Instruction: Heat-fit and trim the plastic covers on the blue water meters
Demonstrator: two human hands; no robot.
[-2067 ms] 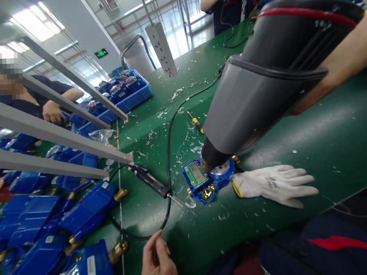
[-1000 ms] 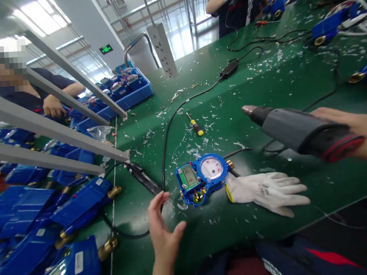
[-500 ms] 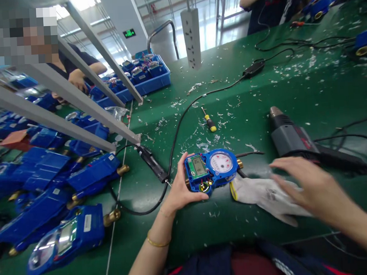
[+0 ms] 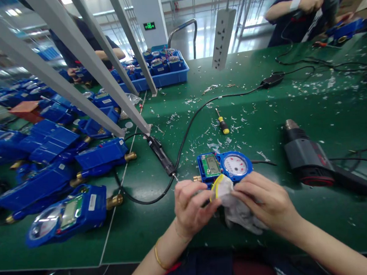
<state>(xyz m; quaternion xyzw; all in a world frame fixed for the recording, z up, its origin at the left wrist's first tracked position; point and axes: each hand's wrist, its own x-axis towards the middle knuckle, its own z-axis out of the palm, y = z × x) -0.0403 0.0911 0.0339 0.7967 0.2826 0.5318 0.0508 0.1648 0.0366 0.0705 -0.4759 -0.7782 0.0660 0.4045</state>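
A white glove point(image 4: 241, 212) with a yellow-edged cuff hangs between my two hands, close to the table. My left hand point(image 4: 195, 206) pinches the cuff on its left side, and the fingers of my right hand point(image 4: 265, 197) are closed on its right side. Just beyond them a blue meter point(image 4: 203, 166) lies on the green table, with a small display at its left and a round dial point(image 4: 235, 165) at its right. The hands and glove hide its near edge. A black electric screwdriver point(image 4: 161, 156) lies to the left of my left hand.
A heat gun point(image 4: 309, 153) lies at the right, and a yellow-black screwdriver point(image 4: 223, 124) beyond the meter. Blue meters point(image 4: 95, 154) are piled at the left behind slanted metal bars point(image 4: 88, 56). A black cable point(image 4: 186, 133) crosses the table point(image 4: 256, 121). Two people work across it.
My left hand has let go of the meter, which now rests on the table. My right hand has moved left, and both hands have taken hold of the glove. The view has shifted.
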